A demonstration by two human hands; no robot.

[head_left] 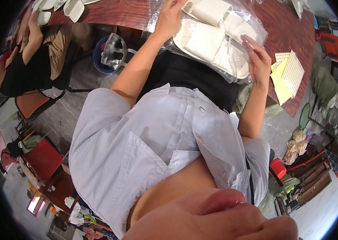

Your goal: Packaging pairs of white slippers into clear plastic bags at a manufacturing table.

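A pair of white slippers [202,43] lies in a clear plastic bag [260,29] at the near edge of the table, soles down and side by side. My left hand [169,21] is closed on the bag's left side, close to the slippers' edge; its fingertips run partly out of the picture. On the other side, my right hand [259,60] grips the bag's right edge, with its fingertips against the plastic by the slippers.
Sheets of small pale labels [295,74] and a yellow sheet [282,82] lie on the reddish wooden table [109,15] at right. More white slippers [74,10] are at far left, near another person's arm [33,38]. A blue bucket [98,60] stands below the table.
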